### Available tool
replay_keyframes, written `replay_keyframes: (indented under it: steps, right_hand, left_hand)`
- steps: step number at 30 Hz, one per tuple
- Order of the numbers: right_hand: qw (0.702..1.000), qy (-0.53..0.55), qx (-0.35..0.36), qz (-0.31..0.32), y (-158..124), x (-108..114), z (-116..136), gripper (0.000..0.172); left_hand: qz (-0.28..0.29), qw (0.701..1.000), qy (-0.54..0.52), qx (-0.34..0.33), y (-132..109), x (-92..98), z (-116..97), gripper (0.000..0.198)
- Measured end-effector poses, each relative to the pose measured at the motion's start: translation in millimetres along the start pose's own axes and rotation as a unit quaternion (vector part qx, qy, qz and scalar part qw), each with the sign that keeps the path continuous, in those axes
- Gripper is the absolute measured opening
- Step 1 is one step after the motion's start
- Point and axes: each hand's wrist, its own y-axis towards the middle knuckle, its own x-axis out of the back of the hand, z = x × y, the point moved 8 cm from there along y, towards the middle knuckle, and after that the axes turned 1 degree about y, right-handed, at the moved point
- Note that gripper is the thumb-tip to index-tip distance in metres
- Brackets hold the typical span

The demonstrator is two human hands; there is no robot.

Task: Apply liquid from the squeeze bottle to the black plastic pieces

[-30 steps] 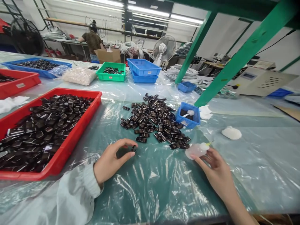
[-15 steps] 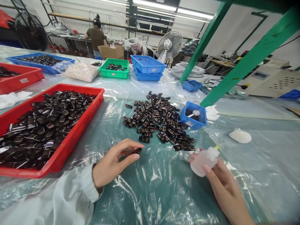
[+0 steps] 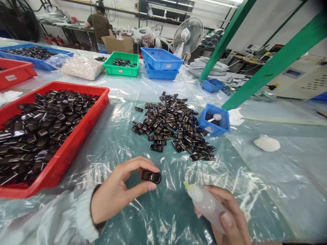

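My left hand (image 3: 120, 192) pinches a small glossy black part (image 3: 151, 176) between thumb and fingers, held just above the plastic-covered table. My right hand (image 3: 227, 217) is wrapped round a small translucent squeeze bottle (image 3: 204, 204) with a yellow tip; the tip points left toward the black part, a short gap away. A loose pile of the same black parts (image 3: 173, 126) lies on the table beyond both hands.
A red tray (image 3: 63, 156) full of black parts stands at the left. A small blue bin (image 3: 214, 119) sits right of the pile, with a white pad (image 3: 267, 143) farther right. Green, blue and red bins stand at the back. Green frame beams (image 3: 268, 58) rise at the right. A person works far behind.
My right hand lifted the bottle off the table and turned its tip to the left, toward the part. My left hand raised the black part slightly and drew nearer to me.
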Motion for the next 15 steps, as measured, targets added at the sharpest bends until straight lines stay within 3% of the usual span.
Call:
replay_keyframes:
  steps: [8, 15]
  right_hand:
    - [0.998, 0.029, -0.036, -0.042, -1.9, -15.1, 23.6, 0.039]
    - [0.994, 0.094, -0.024, 0.050, 4.5, -15.1, 2.5, 0.048]
  left_hand:
    - [-0.002, 0.999, 0.044, -0.001, -3.2, -0.7, -2.5, 0.014]
    - [-0.018, 0.993, 0.115, -0.020, -5.6, 3.0, -1.0, 0.017]
